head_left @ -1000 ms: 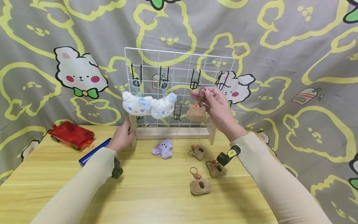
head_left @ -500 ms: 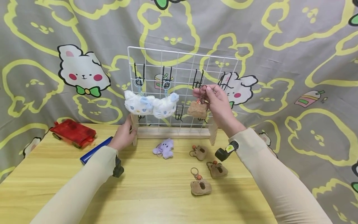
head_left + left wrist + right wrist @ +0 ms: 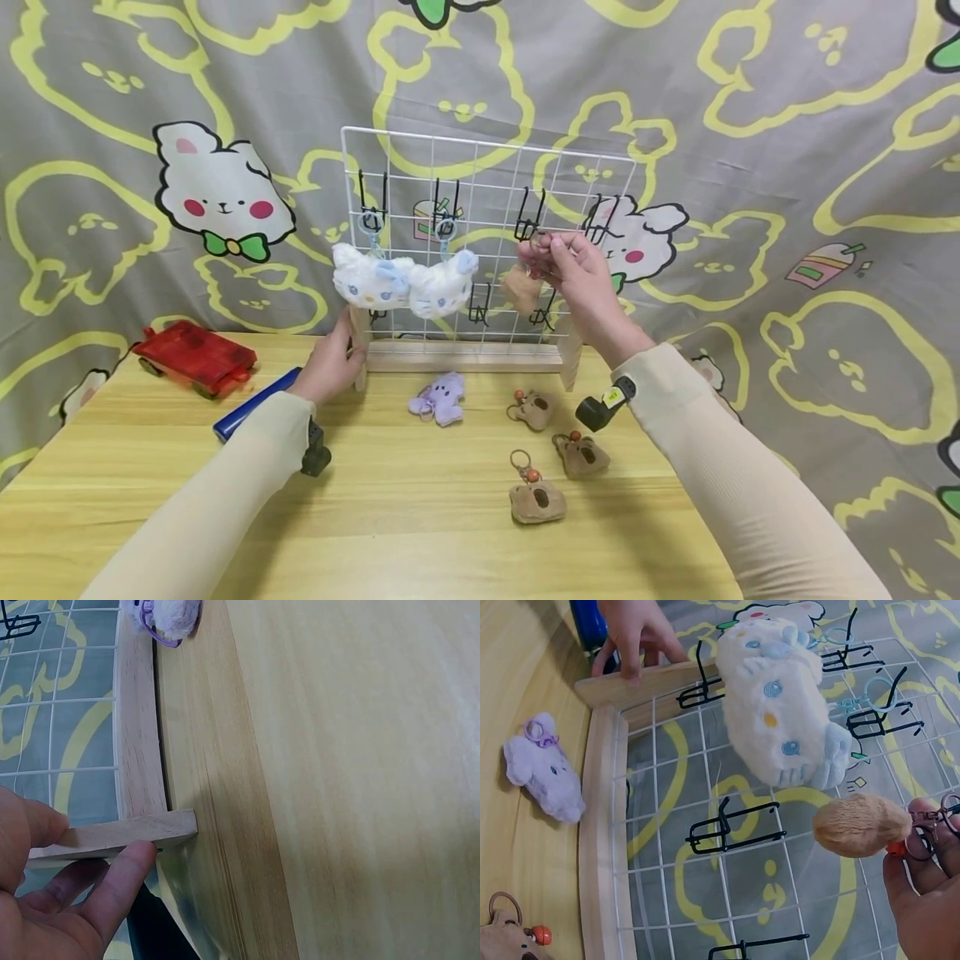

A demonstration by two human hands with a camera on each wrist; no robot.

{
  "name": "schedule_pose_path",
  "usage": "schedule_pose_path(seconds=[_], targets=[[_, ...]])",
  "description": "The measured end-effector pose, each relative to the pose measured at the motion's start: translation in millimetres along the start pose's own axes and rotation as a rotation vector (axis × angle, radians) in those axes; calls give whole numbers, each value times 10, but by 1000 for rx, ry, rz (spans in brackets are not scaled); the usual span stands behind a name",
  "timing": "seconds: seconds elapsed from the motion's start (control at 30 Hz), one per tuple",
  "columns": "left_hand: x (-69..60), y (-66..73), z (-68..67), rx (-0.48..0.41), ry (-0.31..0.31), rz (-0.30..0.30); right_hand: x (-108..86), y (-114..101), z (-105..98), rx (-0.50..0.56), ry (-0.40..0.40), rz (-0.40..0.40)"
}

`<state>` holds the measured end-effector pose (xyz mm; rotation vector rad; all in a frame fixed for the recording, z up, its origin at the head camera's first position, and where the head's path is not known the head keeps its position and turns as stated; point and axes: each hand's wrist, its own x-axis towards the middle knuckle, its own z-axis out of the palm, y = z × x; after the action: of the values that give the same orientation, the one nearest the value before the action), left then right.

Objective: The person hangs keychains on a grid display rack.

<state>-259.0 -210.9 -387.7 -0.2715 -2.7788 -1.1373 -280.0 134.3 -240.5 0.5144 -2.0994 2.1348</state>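
My right hand (image 3: 581,271) pinches the ring of a brown plush keychain (image 3: 521,288) just below a black hook (image 3: 529,223) on the white wire grid (image 3: 480,250). In the right wrist view the brown plush (image 3: 861,825) dangles from the fingers, its orange bead beside them. My left hand (image 3: 330,367) grips the rack's left wooden leg; in the left wrist view, thumb and fingers lie on opposite sides of that leg (image 3: 124,834). Two white plush keychains (image 3: 369,279) (image 3: 441,285) hang side by side from the upper left hooks.
On the table (image 3: 420,517), a purple plush (image 3: 447,398) lies before the rack's base. Three brown plush keychains (image 3: 535,410) (image 3: 585,456) (image 3: 538,502) lie at front right. A red wheeled object (image 3: 198,357) and a blue object (image 3: 255,406) are left. A patterned curtain hangs behind.
The brown plush has turned in my right hand and shows narrower in the head view. The hand stays near the same hook. My left hand keeps its grip on the leg.
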Motion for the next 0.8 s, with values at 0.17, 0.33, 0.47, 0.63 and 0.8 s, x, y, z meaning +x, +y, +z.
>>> schedule_pose_path(seconds=[0.17, 0.33, 0.47, 0.63, 0.8], targets=[[-1, -9, -4, 3, 5, -8, -2, 26, -40, -25, 0, -11], [3, -20, 2, 4, 9, -8, -43, 50, -112, -30, 15, 3], [1, -22, 2, 12, 10, -14, -89, 78, -172, -35, 20, 26], [2, -19, 3, 16, 10, -15, -183, 140, -253, -86, 0, 44], [14, -13, 11, 10, 8, 0, -312, 229, -355, -119, -26, 66]])
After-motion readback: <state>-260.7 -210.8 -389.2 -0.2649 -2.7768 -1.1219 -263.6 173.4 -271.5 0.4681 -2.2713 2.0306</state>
